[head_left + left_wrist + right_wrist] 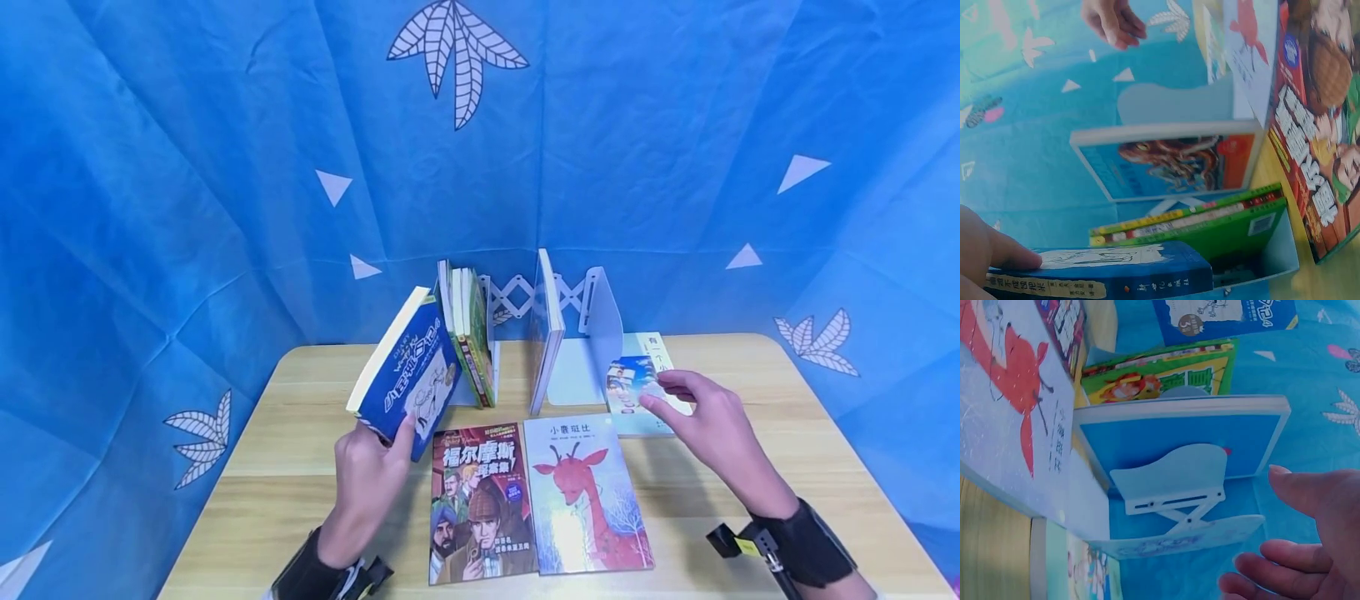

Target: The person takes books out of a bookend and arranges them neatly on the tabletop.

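Two bare hands are over our worktop (247,492). Left of centre, our left hand (371,475) grips a tilted blue book (412,375), thumb on its cover; at centre right, our right hand (712,421) holds nothing, thumb and fingers apart. We should grip firmly and straighten the book slowly, clear of the standing books (474,325) beside it.

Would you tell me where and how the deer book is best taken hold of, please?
I'd probably grip the deer book by its long right edge, coming from the right: it lies flat, its left edge beside the detective book, bare tabletop borders its right, and the right hand holds nothing.
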`<state>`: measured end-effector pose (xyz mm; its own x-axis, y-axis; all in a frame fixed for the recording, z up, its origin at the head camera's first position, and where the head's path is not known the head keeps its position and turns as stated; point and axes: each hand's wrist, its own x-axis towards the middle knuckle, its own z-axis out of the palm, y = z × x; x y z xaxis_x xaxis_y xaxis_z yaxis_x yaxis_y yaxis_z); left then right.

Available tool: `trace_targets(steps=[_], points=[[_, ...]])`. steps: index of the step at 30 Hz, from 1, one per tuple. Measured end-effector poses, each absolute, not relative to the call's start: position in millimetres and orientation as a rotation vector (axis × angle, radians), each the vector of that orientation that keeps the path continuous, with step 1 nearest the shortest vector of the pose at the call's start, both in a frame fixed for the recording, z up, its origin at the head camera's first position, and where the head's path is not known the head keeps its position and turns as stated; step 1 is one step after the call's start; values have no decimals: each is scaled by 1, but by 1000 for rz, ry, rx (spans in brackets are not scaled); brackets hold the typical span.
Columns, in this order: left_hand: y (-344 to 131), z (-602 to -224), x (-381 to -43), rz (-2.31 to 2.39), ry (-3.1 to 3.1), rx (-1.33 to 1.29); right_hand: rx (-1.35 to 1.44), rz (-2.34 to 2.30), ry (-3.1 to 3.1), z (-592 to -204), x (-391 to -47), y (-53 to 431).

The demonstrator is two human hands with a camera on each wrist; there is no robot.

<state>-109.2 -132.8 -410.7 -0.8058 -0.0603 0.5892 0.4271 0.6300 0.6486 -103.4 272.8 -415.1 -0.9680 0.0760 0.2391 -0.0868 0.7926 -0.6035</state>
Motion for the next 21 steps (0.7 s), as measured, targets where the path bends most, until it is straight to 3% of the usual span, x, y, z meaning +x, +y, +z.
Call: trace_targets(steps=[10, 21], points=[[-128, -404, -89, -1212, -2307, -433, 173, 939, -2689, -408, -95, 257], [-110, -409, -79, -1408, -2258, -829, 374, 1040, -2729, -409, -84, 232]])
